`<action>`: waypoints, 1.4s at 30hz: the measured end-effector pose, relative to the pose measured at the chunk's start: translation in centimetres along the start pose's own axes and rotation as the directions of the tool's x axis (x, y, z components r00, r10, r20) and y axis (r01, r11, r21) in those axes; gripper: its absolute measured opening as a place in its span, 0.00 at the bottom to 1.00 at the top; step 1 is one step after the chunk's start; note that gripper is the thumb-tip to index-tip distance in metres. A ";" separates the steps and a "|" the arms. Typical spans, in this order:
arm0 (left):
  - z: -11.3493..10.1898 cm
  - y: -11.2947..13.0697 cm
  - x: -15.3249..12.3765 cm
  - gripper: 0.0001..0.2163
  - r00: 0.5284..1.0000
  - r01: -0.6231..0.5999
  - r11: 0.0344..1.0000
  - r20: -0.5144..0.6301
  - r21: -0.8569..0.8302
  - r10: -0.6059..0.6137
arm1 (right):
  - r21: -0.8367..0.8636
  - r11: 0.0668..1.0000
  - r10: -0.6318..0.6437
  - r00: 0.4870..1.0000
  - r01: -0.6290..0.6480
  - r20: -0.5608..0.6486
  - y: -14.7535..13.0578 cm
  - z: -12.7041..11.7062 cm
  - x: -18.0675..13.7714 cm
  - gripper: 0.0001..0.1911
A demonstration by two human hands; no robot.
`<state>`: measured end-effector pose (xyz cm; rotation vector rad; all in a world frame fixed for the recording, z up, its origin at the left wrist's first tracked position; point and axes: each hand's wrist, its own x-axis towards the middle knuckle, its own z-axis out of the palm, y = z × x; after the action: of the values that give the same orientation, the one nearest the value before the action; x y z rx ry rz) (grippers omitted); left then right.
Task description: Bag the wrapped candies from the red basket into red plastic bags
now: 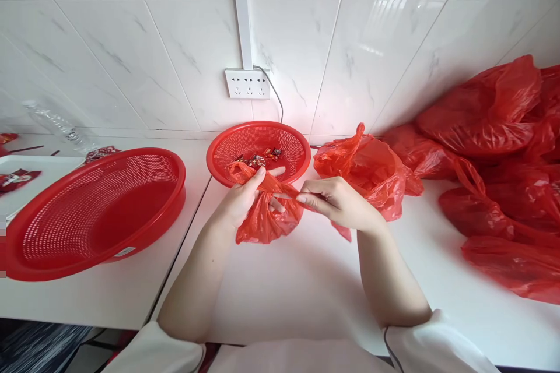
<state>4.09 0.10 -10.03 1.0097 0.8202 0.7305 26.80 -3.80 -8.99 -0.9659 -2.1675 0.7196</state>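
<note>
- My left hand point(245, 198) has its fingers point(258, 178) closed around the top of a small red plastic bag point(266, 221). The bag hangs bunched just above the white tabletop point(306, 280), right in front of me.
- My right hand point(336, 201) pinches a twisted strip of the same bag between thumb and fingers point(306, 198) and stretches it sideways. So both hands are clamped on thin film, nothing open.
- Just behind my hands is a small round red mesh basket point(289, 143) with a few wrapped candies point(260, 157) in the bottom.
- A big red plastic basket point(96, 210) is off to the left. An open red plastic bag point(367, 169) sits near my right hand, and a pile of red plastic bags point(481, 116) is heaped farther right.
- What worries me: this film looks flimsy, so too hard a pull on the strip could tear it or snap it off.
- If my left grip loosens, the bag could slump and spill — I can't tell what's inside.
- With red bags all around, I could easily snag the neighbouring one.
</note>
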 end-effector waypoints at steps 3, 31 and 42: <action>0.2 0.1 0.0 0.26 0.994 -0.108 0.993 0.008 -0.056 0.108 | -0.006 0.999 -0.042 0.994 0.043 0.101 -0.2 1.2 0.4 0.16; 0.3 0.6 -1.1 0.14 0.946 -0.286 0.928 0.224 0.240 0.234 | 0.733 0.680 0.056 0.998 -0.021 -0.023 2.4 3.0 1.8 0.19; 0.9 0.6 -1.2 0.08 0.968 -0.250 0.876 0.109 0.412 0.224 | 0.500 0.866 0.069 0.993 -0.010 -0.101 2.2 2.1 1.3 0.13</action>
<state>4.21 -1.04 -8.92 1.5390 0.8305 0.7417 25.54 -1.97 -11.38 -0.7517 -1.7305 1.1456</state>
